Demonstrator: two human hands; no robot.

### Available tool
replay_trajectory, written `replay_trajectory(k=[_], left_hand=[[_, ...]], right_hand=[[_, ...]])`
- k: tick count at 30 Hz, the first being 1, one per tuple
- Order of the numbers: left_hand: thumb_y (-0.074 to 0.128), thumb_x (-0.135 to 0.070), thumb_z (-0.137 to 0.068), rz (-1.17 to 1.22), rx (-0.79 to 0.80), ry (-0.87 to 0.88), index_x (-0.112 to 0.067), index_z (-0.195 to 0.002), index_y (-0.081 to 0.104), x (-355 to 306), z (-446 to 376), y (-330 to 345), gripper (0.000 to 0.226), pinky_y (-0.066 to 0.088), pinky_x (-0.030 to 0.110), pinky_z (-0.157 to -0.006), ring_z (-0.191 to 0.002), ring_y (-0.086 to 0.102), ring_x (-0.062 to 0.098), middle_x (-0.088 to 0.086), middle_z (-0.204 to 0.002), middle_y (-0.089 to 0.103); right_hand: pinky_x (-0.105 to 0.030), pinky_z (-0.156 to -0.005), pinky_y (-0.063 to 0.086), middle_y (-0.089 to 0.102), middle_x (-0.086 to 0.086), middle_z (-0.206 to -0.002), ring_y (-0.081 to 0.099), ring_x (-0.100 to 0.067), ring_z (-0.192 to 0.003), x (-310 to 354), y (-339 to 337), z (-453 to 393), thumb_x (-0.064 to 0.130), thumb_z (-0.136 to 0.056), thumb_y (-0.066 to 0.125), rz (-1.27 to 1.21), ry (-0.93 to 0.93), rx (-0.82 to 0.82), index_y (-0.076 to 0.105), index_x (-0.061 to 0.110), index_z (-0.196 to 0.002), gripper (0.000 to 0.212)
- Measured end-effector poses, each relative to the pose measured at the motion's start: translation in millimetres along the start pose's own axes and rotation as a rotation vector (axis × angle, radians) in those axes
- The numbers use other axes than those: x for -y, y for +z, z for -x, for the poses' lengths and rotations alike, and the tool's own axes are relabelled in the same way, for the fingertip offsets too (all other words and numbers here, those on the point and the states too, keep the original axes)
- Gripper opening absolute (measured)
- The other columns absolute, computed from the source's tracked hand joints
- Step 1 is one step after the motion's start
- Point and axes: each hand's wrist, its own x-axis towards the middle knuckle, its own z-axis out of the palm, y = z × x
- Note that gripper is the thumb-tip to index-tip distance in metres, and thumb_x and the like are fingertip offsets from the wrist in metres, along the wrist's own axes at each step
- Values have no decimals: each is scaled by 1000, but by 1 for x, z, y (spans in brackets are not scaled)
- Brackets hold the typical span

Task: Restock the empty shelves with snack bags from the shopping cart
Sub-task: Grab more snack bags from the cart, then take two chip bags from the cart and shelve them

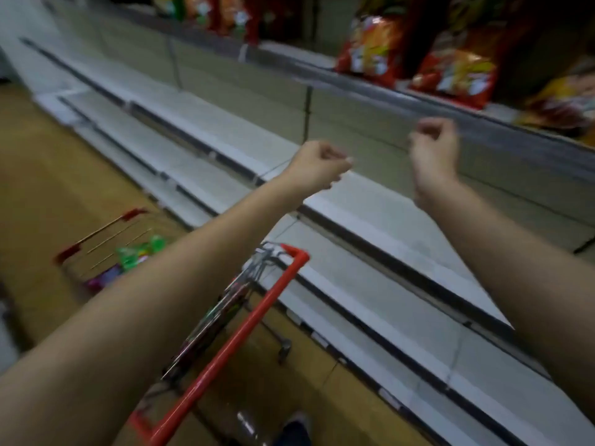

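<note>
Both of my arms reach out over the bare white shelves. My left hand is curled into a loose fist with nothing in it. My right hand is also closed and holds nothing, just below the rail of the upper shelf. The shopping cart, wire with a red handle, stands below my left forearm. Green and pink snack bags lie in its basket, partly hidden by my arm. Red and orange snack bags stand on the upper shelf at the right.
More red and orange bags line the upper shelf further left, and a yellow bag lies at the far right. Two lower white shelf tiers run diagonally to the left. The floor is brown. A dark shoe shows at the bottom.
</note>
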Motion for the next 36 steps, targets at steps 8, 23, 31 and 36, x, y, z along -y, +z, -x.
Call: replay_trajectory(k=[8, 23, 31, 36], left_hand=[[57, -17, -95, -58, -243, -484, -10, -90, 58, 164, 120, -190, 8, 47, 27, -69, -79, 59, 20, 11, -94, 63], [53, -17, -98, -23, -19, -889, 1, -114, 56, 423, 53, -398, 25, 45, 30, -67, -72, 55, 18, 10, -90, 59], [48, -16, -99, -27, 151, -893, -10, -85, 56, 465, -15, -385, 17, 41, 28, -67, -70, 54, 16, 8, -84, 59], [49, -16, -99, -32, 239, -913, -15, -78, 52, 492, -33, -372, 21, 39, 27, -62, -81, 54, 21, 10, -92, 60]], right_hand=[[-29, -75, 41, 60, -5, -95, 52, -19, -90, -51, 192, 172, 10, -88, 58, 144, 288, 666, 68, 12, -102, 18], [-36, -73, 52, 66, -14, -89, 64, -28, -79, -253, 430, 238, 34, -76, 59, 532, 729, 514, 67, 4, -95, 36], [-41, -80, 54, 62, -14, -97, 63, -26, -85, -262, 422, 220, 9, -83, 67, 589, 868, 396, 66, 6, -99, 16], [-49, -80, 57, 68, -21, -99, 67, -36, -91, -320, 417, 214, 20, -61, 75, 619, 939, 402, 67, 1, -98, 43]])
